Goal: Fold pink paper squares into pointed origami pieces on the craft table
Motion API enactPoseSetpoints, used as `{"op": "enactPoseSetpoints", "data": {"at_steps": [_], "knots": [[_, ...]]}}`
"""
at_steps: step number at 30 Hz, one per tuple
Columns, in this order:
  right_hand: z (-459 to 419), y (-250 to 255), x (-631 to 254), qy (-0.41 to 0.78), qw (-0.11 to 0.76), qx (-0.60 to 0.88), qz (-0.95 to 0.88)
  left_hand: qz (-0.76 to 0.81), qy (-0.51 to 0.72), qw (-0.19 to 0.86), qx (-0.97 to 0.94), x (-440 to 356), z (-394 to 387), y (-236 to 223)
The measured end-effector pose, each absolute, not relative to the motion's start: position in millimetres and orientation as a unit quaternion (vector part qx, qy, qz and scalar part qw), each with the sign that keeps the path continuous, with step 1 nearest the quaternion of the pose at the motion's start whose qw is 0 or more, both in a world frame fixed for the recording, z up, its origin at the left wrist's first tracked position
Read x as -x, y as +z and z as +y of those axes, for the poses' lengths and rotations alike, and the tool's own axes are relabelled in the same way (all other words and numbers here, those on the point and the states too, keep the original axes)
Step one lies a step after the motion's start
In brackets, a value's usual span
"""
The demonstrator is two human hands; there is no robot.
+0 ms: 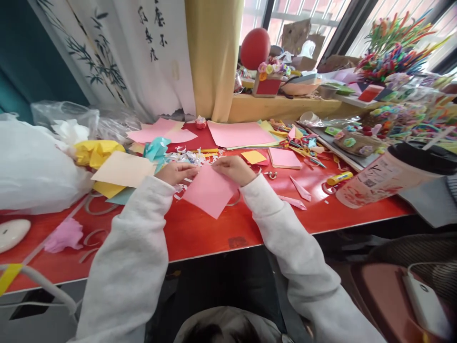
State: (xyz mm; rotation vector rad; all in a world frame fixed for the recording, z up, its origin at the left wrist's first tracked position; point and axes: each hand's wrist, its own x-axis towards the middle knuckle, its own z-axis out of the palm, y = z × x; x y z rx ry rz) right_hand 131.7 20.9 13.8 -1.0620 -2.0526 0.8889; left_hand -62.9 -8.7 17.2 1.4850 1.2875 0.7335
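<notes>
A pink square of paper [211,193] is held up over the red table, one corner pointing toward me. My right hand [234,170] pinches its far edge between thumb and fingers. At the paper's far left edge, my left hand [177,172] grips with its fingertips, the thumb partly hidden. Behind the hands lie white paper scraps [189,156] and a crumpled teal paper [157,148]. Right of my right hand are a stack of pink squares [284,158], a yellow square [253,156] and two folded pink paper pieces [300,188].
A lidded drink cup [378,178] stands at the right, near a yellow glue stick [339,178]. Scissors and pens crowd the back right. A white plastic bag [35,166] and cream paper [123,169] lie left. Large pink sheets [241,134] are at the back.
</notes>
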Motion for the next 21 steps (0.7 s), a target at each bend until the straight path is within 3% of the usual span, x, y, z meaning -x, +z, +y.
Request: {"op": "enactPoseSetpoints", "data": {"at_steps": [9,21], "knots": [[11.5,5.2,-129.1,0.350,0.241,0.410,-0.807,0.525,0.339,0.425,-0.655,46.4,-9.7,10.6],[10.4,7.7,-136.0,0.382,0.149,0.376,-0.831,0.496,0.262,0.522,-0.643,49.8,-7.4,4.0]]}}
